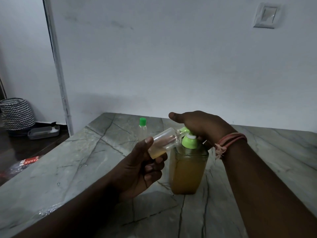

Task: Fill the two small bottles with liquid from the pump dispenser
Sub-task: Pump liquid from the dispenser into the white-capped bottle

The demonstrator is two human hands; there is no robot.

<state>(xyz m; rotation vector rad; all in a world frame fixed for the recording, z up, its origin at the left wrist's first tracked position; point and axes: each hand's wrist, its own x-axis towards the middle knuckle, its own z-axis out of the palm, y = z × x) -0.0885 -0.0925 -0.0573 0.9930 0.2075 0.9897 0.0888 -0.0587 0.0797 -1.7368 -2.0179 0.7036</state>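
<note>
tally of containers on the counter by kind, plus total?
Small bottles: 2, one held tilted in the left hand at the pump spout, one standing capped behind
Pump dispensers: 1, right hand on its pump head
Total: 3

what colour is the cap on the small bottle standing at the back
Bright green cap, seen in the head view.

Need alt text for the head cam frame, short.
A left hand holds a small clear bottle tilted, mouth at the pump dispenser nozzle, while the right hand presses the pump. A second small bottle stands capped behind.
</note>
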